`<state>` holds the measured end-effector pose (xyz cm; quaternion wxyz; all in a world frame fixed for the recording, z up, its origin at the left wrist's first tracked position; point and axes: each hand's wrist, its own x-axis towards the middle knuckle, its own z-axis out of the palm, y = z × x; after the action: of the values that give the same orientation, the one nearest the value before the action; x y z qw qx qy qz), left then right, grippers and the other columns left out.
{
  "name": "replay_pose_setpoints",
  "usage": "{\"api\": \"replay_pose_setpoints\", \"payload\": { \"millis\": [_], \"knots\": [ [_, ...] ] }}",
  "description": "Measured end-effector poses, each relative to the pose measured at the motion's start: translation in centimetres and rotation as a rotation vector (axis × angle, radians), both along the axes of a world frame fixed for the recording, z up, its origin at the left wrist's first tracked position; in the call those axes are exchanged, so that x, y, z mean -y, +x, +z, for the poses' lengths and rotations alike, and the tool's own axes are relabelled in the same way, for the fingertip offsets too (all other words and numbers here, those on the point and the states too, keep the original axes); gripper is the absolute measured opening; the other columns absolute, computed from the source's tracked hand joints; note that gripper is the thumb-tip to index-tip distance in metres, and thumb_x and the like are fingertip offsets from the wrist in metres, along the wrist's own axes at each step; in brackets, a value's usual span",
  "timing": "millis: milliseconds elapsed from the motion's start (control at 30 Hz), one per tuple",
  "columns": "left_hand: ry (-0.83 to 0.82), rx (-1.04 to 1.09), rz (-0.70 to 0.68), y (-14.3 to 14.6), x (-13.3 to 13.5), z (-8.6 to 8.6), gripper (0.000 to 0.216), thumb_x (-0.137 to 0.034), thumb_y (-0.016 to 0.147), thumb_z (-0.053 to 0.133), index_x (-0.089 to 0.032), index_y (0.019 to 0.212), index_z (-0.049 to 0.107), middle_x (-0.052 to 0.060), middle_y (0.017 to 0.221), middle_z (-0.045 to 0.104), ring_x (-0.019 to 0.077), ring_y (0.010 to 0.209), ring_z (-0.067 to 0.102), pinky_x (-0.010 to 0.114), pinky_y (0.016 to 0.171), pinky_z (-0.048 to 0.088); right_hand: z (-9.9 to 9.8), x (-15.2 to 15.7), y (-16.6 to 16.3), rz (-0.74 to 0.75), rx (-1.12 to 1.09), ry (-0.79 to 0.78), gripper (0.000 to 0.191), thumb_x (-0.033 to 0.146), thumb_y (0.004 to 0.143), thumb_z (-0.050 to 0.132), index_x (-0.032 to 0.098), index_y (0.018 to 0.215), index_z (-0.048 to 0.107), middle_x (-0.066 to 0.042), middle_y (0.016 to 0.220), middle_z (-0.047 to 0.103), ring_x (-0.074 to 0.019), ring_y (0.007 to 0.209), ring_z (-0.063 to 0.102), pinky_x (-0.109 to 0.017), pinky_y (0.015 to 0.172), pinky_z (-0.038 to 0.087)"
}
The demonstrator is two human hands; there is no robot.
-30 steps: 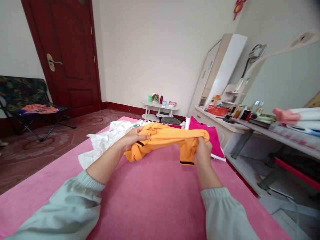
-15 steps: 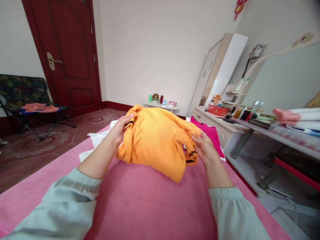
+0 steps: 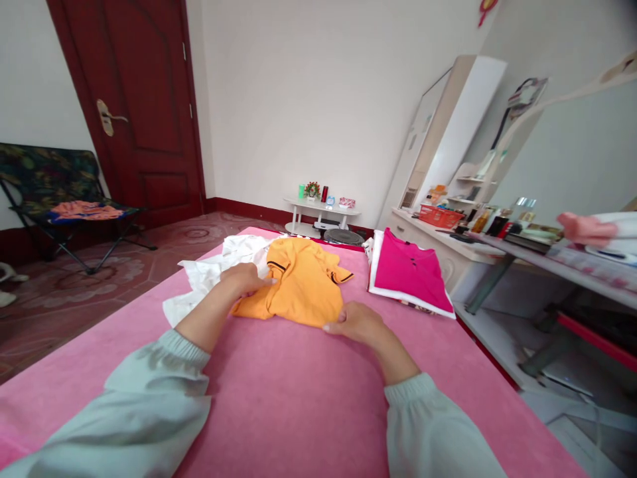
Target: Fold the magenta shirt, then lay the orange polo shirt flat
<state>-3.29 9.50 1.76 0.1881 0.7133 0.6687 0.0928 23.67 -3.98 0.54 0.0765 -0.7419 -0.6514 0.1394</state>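
An orange shirt with dark trim [image 3: 298,282] lies flat on the pink bed cover [image 3: 298,398]. My left hand [image 3: 246,279] rests on the shirt's left edge with the fingers curled against the cloth. My right hand [image 3: 355,323] lies at the shirt's near right corner, fingers stretched flat on the cover and touching the hem. Both arms wear pale green sleeves.
Crumpled white clothing [image 3: 213,275] lies left of the orange shirt. A folded magenta shirt [image 3: 411,269] sits on a stack at the bed's right edge. A cluttered dresser [image 3: 448,226] stands to the right, a folding chair [image 3: 54,199] and red door [image 3: 144,106] to the left.
The orange shirt was held up bunched between both hands, then turned over and laid down flat on the bed. Both hands now rest on its edges.
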Motion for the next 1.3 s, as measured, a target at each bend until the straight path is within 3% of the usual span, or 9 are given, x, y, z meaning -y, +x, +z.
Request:
{"api": "replay_pose_setpoints", "payload": {
  "millis": [133, 267, 400, 567, 700, 867, 1067, 1200, 1300],
  "knots": [
    [-0.171, 0.102, -0.110, -0.5, 0.4, 0.1, 0.039, -0.045, 0.038, 0.081, -0.016, 0.051, 0.058, 0.011, 0.050, 0.061, 0.0308, 0.055, 0.062, 0.041, 0.059, 0.049, 0.2, 0.3, -0.1, -0.116, 0.148, 0.042, 0.049, 0.055, 0.056, 0.071, 0.020, 0.088, 0.063, -0.010, 0.094, 0.067, -0.0263, 0.087, 0.063, -0.030, 0.063, 0.042],
    [-0.253, 0.243, -0.092, -1.1, 0.4, -0.2, 0.034, -0.027, 0.028, 0.083, -0.016, 0.050, 0.058, 0.005, 0.040, 0.054, 0.0266, 0.046, 0.058, 0.038, 0.051, 0.048, -0.7, -0.5, 0.9, -0.129, 0.022, 0.075, 0.026, 0.041, 0.058, 0.070, 0.019, 0.065, 0.060, -0.003, 0.069, 0.063, -0.0195, 0.071, 0.061, -0.025, 0.058, 0.038],
    [-0.126, 0.411, -0.080, -0.7, 0.2, 0.1, 0.028, -0.028, 0.041, 0.078, -0.016, 0.054, 0.057, 0.001, 0.043, 0.052, 0.0228, 0.052, 0.059, 0.030, 0.052, 0.047, -1.4, -1.7, 2.1, -0.118, -0.525, 0.406, 0.025, 0.034, 0.063, 0.062, 0.018, 0.051, 0.048, 0.005, 0.050, 0.048, -0.0112, 0.054, 0.051, -0.021, 0.051, 0.034],
    [0.087, 0.717, -0.014, 0.7, -0.1, 0.5, 0.032, -0.046, 0.078, 0.051, -0.015, 0.087, 0.057, 0.007, 0.072, 0.065, 0.0206, 0.070, 0.065, 0.028, 0.059, 0.050, -0.4, -1.9, 2.9, -0.341, -1.396, 0.685, 0.023, 0.035, 0.061, 0.065, 0.020, 0.070, 0.050, 0.005, 0.065, 0.061, -0.0111, 0.058, 0.059, -0.023, 0.056, 0.048],
    [0.166, 0.768, 0.049, 1.1, -0.5, 0.3, 0.032, -0.041, 0.085, 0.044, -0.012, 0.093, 0.056, 0.012, 0.082, 0.067, 0.0197, 0.075, 0.065, 0.028, 0.064, 0.052, -0.1, -1.6, 3.1, -0.475, -1.582, 0.742, 0.030, 0.033, 0.058, 0.069, 0.021, 0.075, 0.048, 0.007, 0.058, 0.061, -0.0095, 0.045, 0.057, -0.023, 0.049, 0.051],
    [0.226, 0.535, 0.125, 0.3, -0.8, -0.9, 0.024, -0.033, 0.077, 0.055, -0.016, 0.094, 0.060, 0.010, 0.087, 0.068, 0.0230, 0.083, 0.065, 0.030, 0.069, 0.050, -1.0, -1.6, 3.7, -0.455, -1.402, 0.760, 0.030, 0.037, 0.062, 0.067, 0.020, 0.082, 0.053, 0.012, 0.044, 0.049, -0.0055, 0.035, 0.044, -0.021, 0.045, 0.048],
    [0.232, 0.145, 0.118, 0.4, 0.1, -1.1, 0.019, -0.032, 0.059, 0.072, -0.019, 0.072, 0.067, 0.014, 0.103, 0.066, 0.0365, 0.103, 0.057, 0.042, 0.084, 0.043, -3.4, -1.9, 5.3, -0.339, -0.809, 0.295, 0.020, 0.030, 0.063, 0.066, 0.017, 0.077, 0.061, 0.010, 0.038, 0.047, -0.0079, 0.032, 0.041, -0.019, 0.039, 0.035],
    [0.241, 0.010, 0.060, 1.8, 1.0, 0.0, 0.045, -0.061, 0.065, 0.060, -0.022, 0.087, 0.068, 0.014, 0.109, 0.064, 0.0368, 0.104, 0.057, 0.043, 0.084, 0.043, -3.7, -2.0, 5.1, -0.232, -0.394, 0.313, 0.032, 0.043, 0.067, 0.066, 0.018, 0.087, 0.066, -0.003, 0.075, 0.068, -0.0171, 0.071, 0.063, -0.026, 0.063, 0.046],
    [0.149, -0.129, -0.075, 3.2, 1.9, -0.1, 0.057, -0.067, 0.062, 0.059, -0.021, 0.096, 0.067, 0.016, 0.107, 0.065, 0.0382, 0.100, 0.059, 0.045, 0.081, 0.045, -3.4, -1.6, 3.8, -0.163, -0.090, 0.334, 0.043, 0.041, 0.076, 0.059, 0.021, 0.114, 0.060, -0.008, 0.112, 0.064, -0.0237, 0.103, 0.060, -0.033, 0.082, 0.044]
  ]
}}
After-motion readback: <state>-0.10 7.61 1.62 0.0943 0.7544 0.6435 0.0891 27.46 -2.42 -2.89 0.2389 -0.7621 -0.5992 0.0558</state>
